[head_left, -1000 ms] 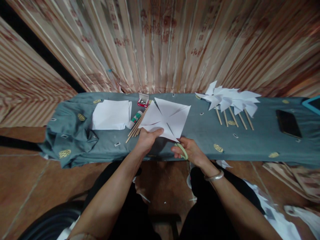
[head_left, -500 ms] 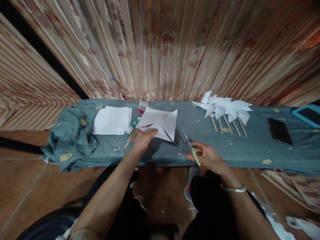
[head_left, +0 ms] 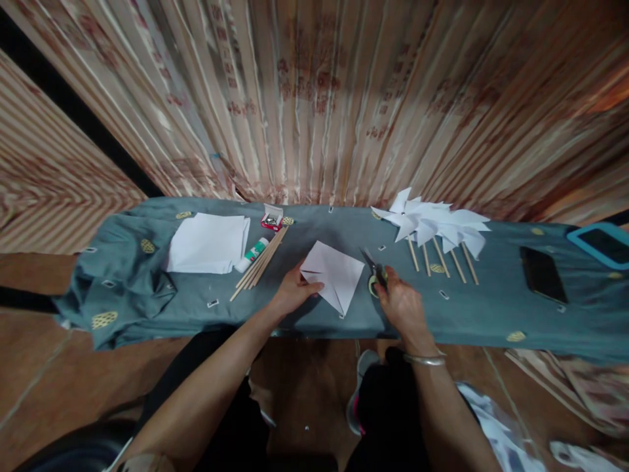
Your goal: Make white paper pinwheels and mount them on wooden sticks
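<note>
My left hand pinches the left corner of a white paper square, thumb on top. Slits run in from the paper's corners towards its middle. To the right of it, my right hand has its fingers on a pair of scissors with pale green handles. The scissors lie low at the cloth, blades pointing away from me and apart from the paper. Whether the hand still grips them firmly is hard to see. Left of the paper lie several wooden sticks and a green and white glue stick.
A stack of white paper lies at the left of the cloth-covered table. A small red box stands behind the sticks. Several white paper pinwheels, a black phone and a blue-framed device lie to the right. A curtain hangs behind.
The paper has turned and come nearer, uncovering the sticks and red box. My right hand has lowered the scissors to the cloth, with their blades now pointing away.
</note>
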Tool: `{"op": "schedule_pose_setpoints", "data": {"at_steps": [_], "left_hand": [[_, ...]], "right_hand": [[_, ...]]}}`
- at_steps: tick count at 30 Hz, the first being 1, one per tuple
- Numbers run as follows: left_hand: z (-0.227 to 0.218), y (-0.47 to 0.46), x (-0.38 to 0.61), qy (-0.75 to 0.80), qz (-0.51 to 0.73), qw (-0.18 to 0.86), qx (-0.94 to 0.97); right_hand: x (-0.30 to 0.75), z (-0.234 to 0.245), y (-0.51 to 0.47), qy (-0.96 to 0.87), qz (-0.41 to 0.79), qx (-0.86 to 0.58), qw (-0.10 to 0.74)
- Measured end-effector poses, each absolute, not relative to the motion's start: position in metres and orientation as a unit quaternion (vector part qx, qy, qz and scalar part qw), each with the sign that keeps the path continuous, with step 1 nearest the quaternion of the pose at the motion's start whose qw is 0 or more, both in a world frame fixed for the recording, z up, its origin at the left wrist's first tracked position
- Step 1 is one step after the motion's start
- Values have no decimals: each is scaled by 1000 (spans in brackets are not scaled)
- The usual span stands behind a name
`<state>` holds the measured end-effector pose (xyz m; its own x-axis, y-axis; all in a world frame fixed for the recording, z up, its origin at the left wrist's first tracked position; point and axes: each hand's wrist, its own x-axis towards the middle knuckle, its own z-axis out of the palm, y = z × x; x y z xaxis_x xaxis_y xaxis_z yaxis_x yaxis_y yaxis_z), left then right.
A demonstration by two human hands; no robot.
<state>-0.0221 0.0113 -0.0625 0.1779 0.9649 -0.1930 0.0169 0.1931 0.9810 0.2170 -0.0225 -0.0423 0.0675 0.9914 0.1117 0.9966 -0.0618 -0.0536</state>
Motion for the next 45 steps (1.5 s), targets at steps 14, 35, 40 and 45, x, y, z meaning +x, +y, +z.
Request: {"op": "schedule_pose_setpoints", "data": {"at_steps": [14, 35, 40, 45], "left_hand": [[-48, -2, -29, 394, 223, 165, 876], [-63, -14, -37, 428, 190, 241, 850], [-62, -12, -36, 422, 186, 232, 856], [-58, -10, -36, 419, 174, 232, 860]], "right_hand": [[227, -55, -22, -725, -108, -656, 177], [179, -73, -24, -775, 104, -553, 288], [175, -63, -17, -748, 110, -570, 320], [174, -54, -8, -720, 124, -594, 338]]}}
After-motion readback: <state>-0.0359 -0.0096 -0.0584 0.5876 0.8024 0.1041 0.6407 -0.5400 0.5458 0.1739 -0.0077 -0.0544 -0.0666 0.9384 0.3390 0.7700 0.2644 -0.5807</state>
